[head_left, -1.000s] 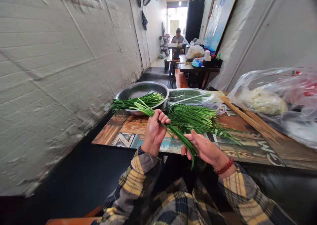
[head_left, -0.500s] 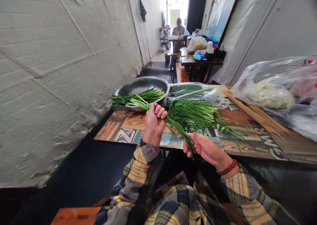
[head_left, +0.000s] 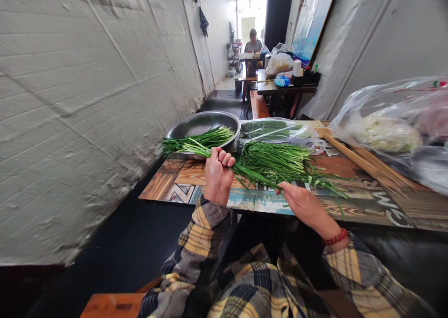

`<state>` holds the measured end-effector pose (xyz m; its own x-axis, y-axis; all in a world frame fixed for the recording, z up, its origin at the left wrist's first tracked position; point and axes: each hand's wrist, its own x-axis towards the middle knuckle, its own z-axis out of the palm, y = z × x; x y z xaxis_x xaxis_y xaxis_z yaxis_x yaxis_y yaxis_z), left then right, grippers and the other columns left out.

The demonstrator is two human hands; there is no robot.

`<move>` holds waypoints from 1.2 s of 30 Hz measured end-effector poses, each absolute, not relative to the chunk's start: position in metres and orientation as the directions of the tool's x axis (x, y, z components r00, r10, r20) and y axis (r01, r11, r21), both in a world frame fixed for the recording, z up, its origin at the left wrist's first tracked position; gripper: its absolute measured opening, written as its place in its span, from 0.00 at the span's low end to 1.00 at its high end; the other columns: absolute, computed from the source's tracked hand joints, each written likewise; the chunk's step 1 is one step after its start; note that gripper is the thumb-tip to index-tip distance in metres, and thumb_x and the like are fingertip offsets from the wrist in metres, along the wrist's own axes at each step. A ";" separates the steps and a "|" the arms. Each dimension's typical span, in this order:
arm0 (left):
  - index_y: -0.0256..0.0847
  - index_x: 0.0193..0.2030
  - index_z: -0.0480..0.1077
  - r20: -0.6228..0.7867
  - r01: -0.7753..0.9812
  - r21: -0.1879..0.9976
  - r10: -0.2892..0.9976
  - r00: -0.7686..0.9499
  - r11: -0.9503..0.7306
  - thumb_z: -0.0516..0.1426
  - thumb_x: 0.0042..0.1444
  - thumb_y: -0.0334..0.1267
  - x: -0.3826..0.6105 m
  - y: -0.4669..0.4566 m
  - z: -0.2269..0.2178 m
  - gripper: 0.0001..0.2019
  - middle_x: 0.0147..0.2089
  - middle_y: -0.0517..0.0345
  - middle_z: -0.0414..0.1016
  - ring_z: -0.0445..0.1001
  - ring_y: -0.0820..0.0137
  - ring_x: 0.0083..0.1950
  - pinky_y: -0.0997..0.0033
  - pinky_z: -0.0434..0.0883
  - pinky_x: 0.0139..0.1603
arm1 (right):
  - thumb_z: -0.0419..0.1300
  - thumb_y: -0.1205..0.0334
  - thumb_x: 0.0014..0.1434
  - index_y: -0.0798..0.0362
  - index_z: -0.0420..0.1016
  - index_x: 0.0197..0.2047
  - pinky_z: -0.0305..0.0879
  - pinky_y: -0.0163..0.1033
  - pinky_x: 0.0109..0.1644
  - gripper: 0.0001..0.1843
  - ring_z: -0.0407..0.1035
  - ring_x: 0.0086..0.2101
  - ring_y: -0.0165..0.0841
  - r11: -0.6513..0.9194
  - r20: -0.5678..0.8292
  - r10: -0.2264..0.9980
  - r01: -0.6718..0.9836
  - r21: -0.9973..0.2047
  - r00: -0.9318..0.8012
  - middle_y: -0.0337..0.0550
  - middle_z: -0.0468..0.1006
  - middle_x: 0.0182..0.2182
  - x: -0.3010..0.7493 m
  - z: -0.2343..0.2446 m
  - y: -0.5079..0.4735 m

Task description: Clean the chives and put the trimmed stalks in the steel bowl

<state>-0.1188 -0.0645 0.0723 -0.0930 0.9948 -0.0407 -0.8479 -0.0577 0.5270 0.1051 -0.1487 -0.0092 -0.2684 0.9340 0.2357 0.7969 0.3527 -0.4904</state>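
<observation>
The left hand's (head_left: 219,171) fingers curl tightly round a held bunch of long green stems (head_left: 250,172), gripping it near its pale end. The right hand (head_left: 306,206) reaches in from the other side, thumb and fingertips pinched together on the thin, dark leaf tips. Held at 2 places, the limp stems stretch in a slanting line between the hands, above the near edge of the table; the firm left grip probably stops them sliding, while the lighter right pinch suits the narrow tips.

The bunch's pale ends point left, in front of the metal bowl (head_left: 174,130); whether they touch its rim cannot be told. Inside lie bowl greens (head_left: 210,137), too long to lie flat, it seems, so their dark ends hang over the left rim.

Just beyond the held stems, a loose pile of greens (head_left: 276,158) rests on the table (head_left: 191,174), apparently within easy reach, its pale ends mostly facing right. Behind it, a clear plastic bag (head_left: 275,129) covers more greens.

Farther right, thin wooden sticks (head_left: 367,164) lie beside a large bag (head_left: 388,131) with something pale inside. At the back of the room, 1 other person (head_left: 253,44) sits at a table.
</observation>
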 end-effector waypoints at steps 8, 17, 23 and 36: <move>0.39 0.26 0.55 -0.087 -0.829 0.557 0.988 -0.126 -0.057 0.49 0.68 0.36 -0.115 -0.065 0.071 0.16 0.19 0.72 0.44 0.49 0.83 0.16 0.80 0.50 0.18 | 0.45 0.70 0.63 0.46 0.73 0.54 0.63 0.40 0.36 0.23 0.74 0.35 0.39 0.255 0.386 0.909 0.942 -0.220 -0.156 0.47 0.81 0.42 0.116 -0.027 -0.135; 0.38 0.28 0.59 -0.094 -0.796 0.602 0.984 -0.152 -0.066 0.50 0.66 0.31 -0.096 -0.066 0.057 0.13 0.21 0.69 0.56 0.58 0.80 0.20 0.77 0.63 0.27 | 0.50 0.55 0.65 0.51 0.64 0.63 0.61 0.51 0.59 0.24 0.66 0.55 0.43 0.358 0.568 0.823 0.779 -0.514 -0.003 0.53 0.71 0.56 0.119 -0.005 -0.119; 0.38 0.30 0.61 -0.053 -0.754 0.656 0.995 -0.082 -0.027 0.53 0.62 0.30 -0.062 -0.083 0.053 0.09 0.24 0.67 0.60 0.63 0.79 0.23 0.77 0.65 0.30 | 0.51 0.51 0.64 0.53 0.57 0.65 0.61 0.51 0.59 0.29 0.66 0.56 0.44 0.442 0.457 0.881 0.556 -0.704 -0.122 0.55 0.71 0.56 0.048 0.011 -0.124; 0.37 0.38 0.68 -0.018 -0.675 0.688 0.936 0.351 0.266 0.59 0.57 0.34 -0.085 -0.084 0.055 0.05 0.26 0.62 0.68 0.71 0.73 0.27 0.67 0.73 0.37 | 0.51 0.40 0.61 0.52 0.68 0.34 0.45 0.32 0.20 0.22 0.44 0.16 0.24 -0.201 -0.096 0.906 -0.218 -0.955 -0.413 0.28 0.55 0.14 0.044 0.016 -0.132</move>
